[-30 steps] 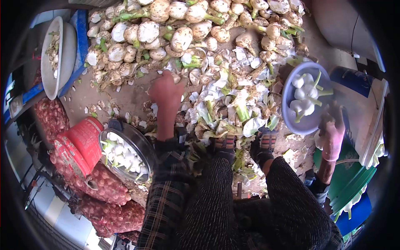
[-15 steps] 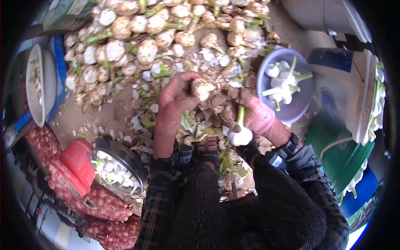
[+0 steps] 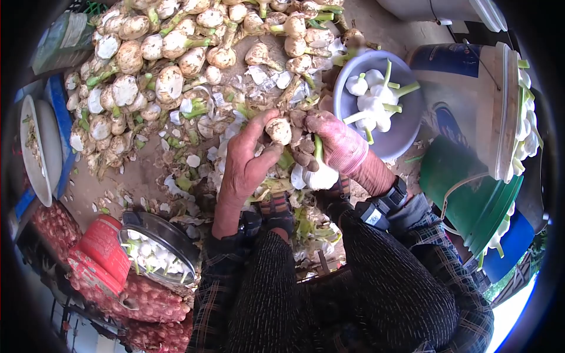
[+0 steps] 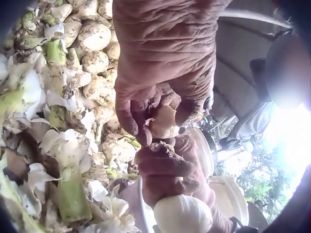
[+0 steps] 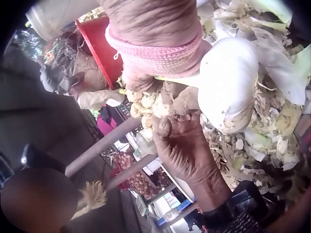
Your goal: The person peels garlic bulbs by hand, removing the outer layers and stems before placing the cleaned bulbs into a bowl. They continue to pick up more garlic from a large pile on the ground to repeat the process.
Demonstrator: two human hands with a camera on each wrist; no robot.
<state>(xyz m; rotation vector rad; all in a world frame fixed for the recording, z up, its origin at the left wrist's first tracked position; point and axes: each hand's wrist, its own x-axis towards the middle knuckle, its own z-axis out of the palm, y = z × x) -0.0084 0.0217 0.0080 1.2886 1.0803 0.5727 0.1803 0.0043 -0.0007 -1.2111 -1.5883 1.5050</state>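
Observation:
In the head view my left hand (image 3: pixel 244 162) grips a soil-stained garlic bulb (image 3: pixel 278 130) between thumb and fingers. Facing it, my right hand (image 3: pixel 344 144), wrapped in pink knit cloth (image 5: pixel 155 56), has its fingertips right at that bulb. A clean white garlic bulb (image 3: pixel 321 175) hangs below the right hand, its green stem (image 5: pixel 182 80) tucked among the curled fingers. From the left wrist view, the stained bulb (image 4: pixel 164 122) sits between the fingertips of both hands, with the white bulb (image 4: pixel 182 213) under the right hand. Part of the stained bulb is hidden by fingers.
Unpeeled garlic (image 3: pixel 170 82) is heaped at the far side, with peelings (image 3: pixel 182 182) strewn nearer. A lilac bowl (image 3: pixel 341 100) of white bulbs stands right, beside a white bucket (image 3: pixel 453 88) and green bucket (image 3: pixel 453 170). At left are a steel pot (image 3: pixel 191 247) and red bucket (image 3: pixel 100 253).
My left hand has come back from the garlic heap with a stained bulb. The right hand has left the bowl's side and met it, holding a white bulb. The view has shifted.

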